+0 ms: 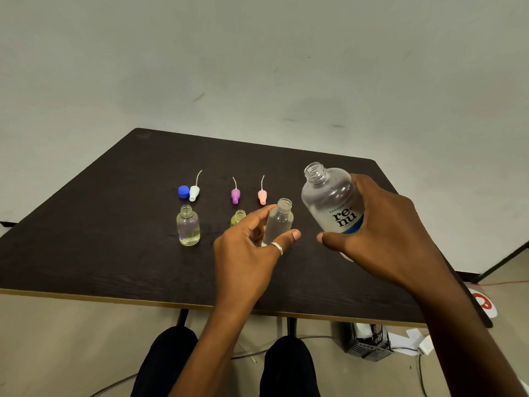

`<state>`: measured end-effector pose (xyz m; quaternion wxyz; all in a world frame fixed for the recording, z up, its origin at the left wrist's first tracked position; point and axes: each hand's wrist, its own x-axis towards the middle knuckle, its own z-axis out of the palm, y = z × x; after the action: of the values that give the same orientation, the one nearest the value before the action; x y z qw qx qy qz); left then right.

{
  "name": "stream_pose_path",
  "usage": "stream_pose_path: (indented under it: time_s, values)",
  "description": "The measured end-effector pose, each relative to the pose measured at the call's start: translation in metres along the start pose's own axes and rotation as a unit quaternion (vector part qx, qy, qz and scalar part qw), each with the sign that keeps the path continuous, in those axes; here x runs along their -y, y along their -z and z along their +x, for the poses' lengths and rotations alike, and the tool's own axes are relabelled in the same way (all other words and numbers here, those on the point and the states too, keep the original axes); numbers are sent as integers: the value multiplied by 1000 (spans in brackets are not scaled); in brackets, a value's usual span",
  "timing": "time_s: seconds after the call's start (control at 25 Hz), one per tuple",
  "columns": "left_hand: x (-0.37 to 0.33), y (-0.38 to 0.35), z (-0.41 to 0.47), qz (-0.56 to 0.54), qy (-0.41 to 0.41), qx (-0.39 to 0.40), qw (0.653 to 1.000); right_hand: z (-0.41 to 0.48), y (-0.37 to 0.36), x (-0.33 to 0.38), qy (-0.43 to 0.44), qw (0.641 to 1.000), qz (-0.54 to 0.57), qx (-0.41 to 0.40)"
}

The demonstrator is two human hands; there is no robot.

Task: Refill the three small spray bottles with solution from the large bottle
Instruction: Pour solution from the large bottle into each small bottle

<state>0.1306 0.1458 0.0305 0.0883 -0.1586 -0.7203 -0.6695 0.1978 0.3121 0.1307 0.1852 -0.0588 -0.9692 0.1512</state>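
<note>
My right hand (pixel 383 239) grips the large clear "renu" bottle (pixel 329 197), uncapped and tilted slightly left above the dark table (pixel 114 224). My left hand (pixel 252 253) holds a small clear bottle (pixel 279 220), open at the top, just left of the large one. Another small bottle (pixel 188 226) with clear liquid stands uncapped at the left. A yellowish small bottle (pixel 238 217) stands partly hidden behind my left hand. Behind them lie a white spray top (pixel 194 191), a purple spray top (pixel 235 195) and a pink spray top (pixel 262 196).
A blue cap (pixel 183 191) lies beside the white spray top. The table's near edge (pixel 143 300) runs above my knees. A grey crate (pixel 369 343), papers and cables sit on the floor under the table's right side.
</note>
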Motion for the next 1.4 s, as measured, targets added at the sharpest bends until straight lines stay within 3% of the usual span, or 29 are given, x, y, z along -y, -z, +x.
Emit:
stream_pose_path:
  time_s: [0.4,0.8,1.08,1.4]
  values:
    - [37,-38,31,-10,41,14,999,0,18,-13,-24,997,54,-42]
    - [79,-56,35,58,75,40,995,6,16,-37,-63,989,105,-81]
    - [81,-54,37,55,58,45,996,19,-39,-68,-140,956,243,-88]
    - [82,-57,34,56,51,34,997,14,-106,-102,-203,936,254,-133]
